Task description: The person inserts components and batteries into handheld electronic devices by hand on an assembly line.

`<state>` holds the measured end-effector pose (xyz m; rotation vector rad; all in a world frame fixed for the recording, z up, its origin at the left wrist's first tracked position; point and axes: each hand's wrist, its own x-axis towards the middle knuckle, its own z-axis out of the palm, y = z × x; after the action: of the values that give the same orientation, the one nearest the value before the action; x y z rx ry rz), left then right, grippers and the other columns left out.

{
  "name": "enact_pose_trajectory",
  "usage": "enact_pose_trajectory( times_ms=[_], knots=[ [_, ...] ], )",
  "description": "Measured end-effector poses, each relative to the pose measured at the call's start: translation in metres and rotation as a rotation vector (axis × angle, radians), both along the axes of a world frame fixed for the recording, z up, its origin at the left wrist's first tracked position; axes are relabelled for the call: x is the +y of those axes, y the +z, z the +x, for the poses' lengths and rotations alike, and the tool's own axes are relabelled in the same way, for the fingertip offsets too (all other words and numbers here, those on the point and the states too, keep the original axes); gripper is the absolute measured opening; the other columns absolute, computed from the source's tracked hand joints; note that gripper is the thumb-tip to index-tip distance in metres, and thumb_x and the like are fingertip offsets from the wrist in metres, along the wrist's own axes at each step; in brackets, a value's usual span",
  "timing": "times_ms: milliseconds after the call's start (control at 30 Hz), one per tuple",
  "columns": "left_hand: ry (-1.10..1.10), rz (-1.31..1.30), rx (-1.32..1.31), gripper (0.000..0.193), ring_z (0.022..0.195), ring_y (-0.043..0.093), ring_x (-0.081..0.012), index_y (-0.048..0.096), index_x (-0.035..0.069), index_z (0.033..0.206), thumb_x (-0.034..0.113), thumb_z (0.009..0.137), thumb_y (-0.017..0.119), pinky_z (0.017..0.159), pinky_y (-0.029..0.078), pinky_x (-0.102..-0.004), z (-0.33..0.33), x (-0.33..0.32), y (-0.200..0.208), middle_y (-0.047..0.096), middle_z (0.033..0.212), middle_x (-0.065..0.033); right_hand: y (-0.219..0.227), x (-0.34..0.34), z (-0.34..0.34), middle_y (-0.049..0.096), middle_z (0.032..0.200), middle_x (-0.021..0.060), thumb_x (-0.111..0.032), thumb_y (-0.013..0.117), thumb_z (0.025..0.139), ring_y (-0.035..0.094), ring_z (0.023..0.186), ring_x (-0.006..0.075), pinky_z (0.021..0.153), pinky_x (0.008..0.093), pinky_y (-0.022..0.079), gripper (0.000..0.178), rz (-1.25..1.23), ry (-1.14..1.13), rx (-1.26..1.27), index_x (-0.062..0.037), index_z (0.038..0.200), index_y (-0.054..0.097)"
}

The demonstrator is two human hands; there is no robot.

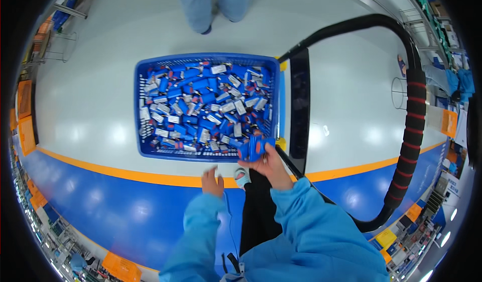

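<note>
In front of me stands a blue plastic basket [201,157] with slatted walls, heaped with small blue packs [200,84], many with white labels and some with red ends. My right hand [272,167] is closed around several blue packs [253,148] with red-orange patches, at the basket's near right corner. They look like wrapped battery packs, but I cannot tell for sure. My left hand [213,182] hangs just short of the near wall with fingers apart and nothing in it. It does not touch the basket.
A black tubular handle [412,51] with a red-ringed foam grip [411,126] curves around on the right, beside a dark bar [299,106]. Another person's legs [216,3] stand beyond the basket. Orange crates [25,136] and shelving line the sides. An orange stripe [331,175] crosses the floor.
</note>
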<state>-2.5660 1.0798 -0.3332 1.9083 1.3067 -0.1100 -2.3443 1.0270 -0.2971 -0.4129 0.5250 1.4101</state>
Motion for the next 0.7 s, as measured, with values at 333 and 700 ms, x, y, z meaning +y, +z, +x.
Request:
enact_pose_trajectory(
  times_ms=[333, 700],
  knots=[
    [-0.216, -0.180, 0.565, 0.087, 0.115, 0.033, -0.0379, 0.034, 0.009, 0.123, 0.055, 0.058, 0.069, 0.095, 0.030, -0.0463, 0.124, 0.036, -0.134, 0.031, 0.123, -0.0229, -0.002, -0.099, -0.031, 0.040, 0.119, 0.0134, -0.022, 0.066, 0.074, 0.041, 0.111, 0.0419, 0.086, 0.0585, 0.039, 0.049, 0.072, -0.063, 0.232, -0.0138, 0.114, 0.039],
    [-0.715, -0.144, 0.628, 0.050, 0.109, 0.045, -0.0335, 0.052, 0.016, 0.112, 0.035, 0.068, 0.065, 0.090, 0.039, -0.0434, 0.116, 0.064, -0.151, 0.050, 0.113, -0.0142, 0.010, -0.106, -0.032, 0.042, 0.121, 0.0141, -0.020, 0.064, 0.074, 0.044, 0.110, 0.0373, 0.086, 0.0620, 0.035, 0.054, -0.056, 0.059, 0.204, -0.0126, 0.121, 0.037]
  ],
)
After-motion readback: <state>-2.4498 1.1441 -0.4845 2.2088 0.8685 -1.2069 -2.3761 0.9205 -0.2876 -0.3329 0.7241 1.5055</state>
